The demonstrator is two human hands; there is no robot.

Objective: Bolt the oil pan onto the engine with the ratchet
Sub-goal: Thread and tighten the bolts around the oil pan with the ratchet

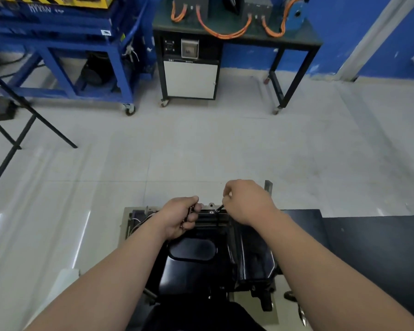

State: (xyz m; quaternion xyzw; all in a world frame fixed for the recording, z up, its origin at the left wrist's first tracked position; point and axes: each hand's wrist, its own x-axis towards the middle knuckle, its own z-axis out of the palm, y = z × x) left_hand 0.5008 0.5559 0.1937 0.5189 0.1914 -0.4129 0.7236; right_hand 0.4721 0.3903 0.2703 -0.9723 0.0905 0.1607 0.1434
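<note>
Oil pan (196, 259): black, glossy, bottom upward, seated on the engine (210, 205), of which only a pale flange shows along the pan's far edge; the pan is low in the centre of my view, between my forearms. My left hand (179, 218): over the pan's far left corner, fingers curled round a slim dark tool, taken for the ratchet (190, 210); its head is hidden in my fist. My right hand (246, 201): over the pan's far right edge, finger and thumb pinching a short dark shaft (220, 207) that slants down to the pan's rim; whether this is a bolt or a driver bit I cannot tell. One ring (230, 193) on a finger of that hand. One small round fitting (211, 212) in the rim, just beside the shaft's lower end. Pale base plate (125, 225): under the pan, showing at its left. Dark mat (368, 235): to the pan's right. Pale tiled floor (201, 151): beyond the pan. Blue steel frame on castors (81, 56): far beyond the pan, to the left. Black wheeled bench (294, 41) with a white cabinet door (190, 78) below and orange cables (225, 33) on top: far beyond the pan, straight ahead. Black slanting stand legs (34, 115): beyond the pan, at far left.
</note>
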